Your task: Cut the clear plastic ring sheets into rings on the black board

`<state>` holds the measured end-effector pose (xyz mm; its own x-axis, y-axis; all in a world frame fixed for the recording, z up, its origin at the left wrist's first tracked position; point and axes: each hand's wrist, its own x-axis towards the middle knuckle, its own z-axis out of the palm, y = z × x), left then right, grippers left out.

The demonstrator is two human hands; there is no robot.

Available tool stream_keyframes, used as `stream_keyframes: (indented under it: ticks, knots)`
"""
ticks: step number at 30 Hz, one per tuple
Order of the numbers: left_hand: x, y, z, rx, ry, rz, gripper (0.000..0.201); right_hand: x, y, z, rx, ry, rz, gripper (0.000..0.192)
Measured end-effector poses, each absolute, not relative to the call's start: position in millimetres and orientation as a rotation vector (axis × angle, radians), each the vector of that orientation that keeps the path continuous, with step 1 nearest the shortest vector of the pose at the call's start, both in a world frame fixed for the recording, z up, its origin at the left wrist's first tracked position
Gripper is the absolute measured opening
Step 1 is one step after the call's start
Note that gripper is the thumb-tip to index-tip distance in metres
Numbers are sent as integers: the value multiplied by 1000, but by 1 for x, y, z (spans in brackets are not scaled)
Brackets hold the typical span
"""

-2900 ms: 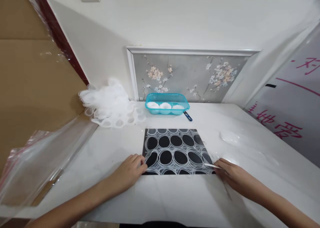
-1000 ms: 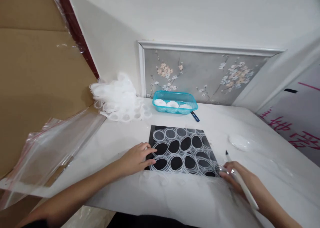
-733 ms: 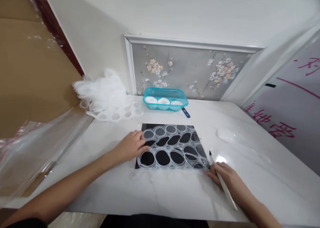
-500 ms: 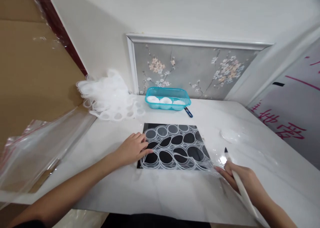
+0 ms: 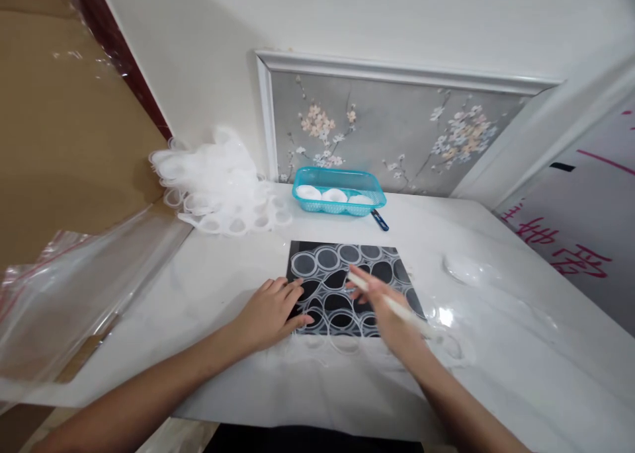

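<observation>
**Both hands on the ringed sheet over the black mat**

A clear plastic sheet of joined rings [image 5: 347,288] lies flat on a black mat [image 5: 317,249] in the middle of the white table [image 5: 520,360], its near edge spilling off the mat toward the person. The left hand [image 5: 272,311] rests palm down on the sheet's near left corner, its fingers [image 5: 297,288] spread and pressing on the rings — holding nothing, only pinning the sheet. The right hand [image 5: 384,307] lies over the sheet's middle-right part, closed round a thin white stick-like tool [image 5: 391,303] that runs slantwise from above the sheet back along the hand.

The right hand is smeared by motion, so how its fingers wrap the tool and whether the tip touches the sheet cannot be told. The rings under it are hidden. Both forearms are cut off by the lower frame edge.

The left forearm comes in from the lower left, the right from the lower right — both stretched forward, wrists low over the table.

At the far side stand a turquoise basket [image 5: 340,204] with white round pieces inside, a small dark-blue tool [image 5: 380,220] just beside it, and a heap of clear ringed sheets [image 5: 218,188] to the left. A clear bag [image 5: 64,294] lies at the table's left edge.
</observation>
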<state>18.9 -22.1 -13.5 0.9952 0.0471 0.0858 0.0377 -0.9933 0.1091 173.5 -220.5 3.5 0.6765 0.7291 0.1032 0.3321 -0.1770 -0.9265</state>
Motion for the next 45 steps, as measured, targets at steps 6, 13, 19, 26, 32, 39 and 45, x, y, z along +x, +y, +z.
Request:
stream_keyframes:
  ticks: [6, 13, 19, 26, 32, 39, 45]
  knots:
    - [9, -30, 0, 2972, -153, 190, 79, 157, -199, -7, -1750, -924, 492, 43]
    - [-1, -42, 9, 2932, -490, 1, 16, 214, -328, -7, -2241, -1416, 114, 26]
    - [1, -56, 26, 2244, -144, -129, 29, 224, -383, -35, -2288, -1428, 77, 20]
    - [23, -46, 15, 1535, 343, -45, 40, 261, -335, -15, -2181, -1005, -246, 28]
    - [35, -15, -5, 2137, 464, 171, 32, 294, -270, -9, -2164, -1031, -345, 26]
    - [28, -20, -14, 2810, 244, 305, 35, 253, -205, -2, -2006, -1004, 294, 51]
    - [19, -33, -22, 3035, 210, 174, 58, 224, -140, -14, -1701, -1047, 647, 51]
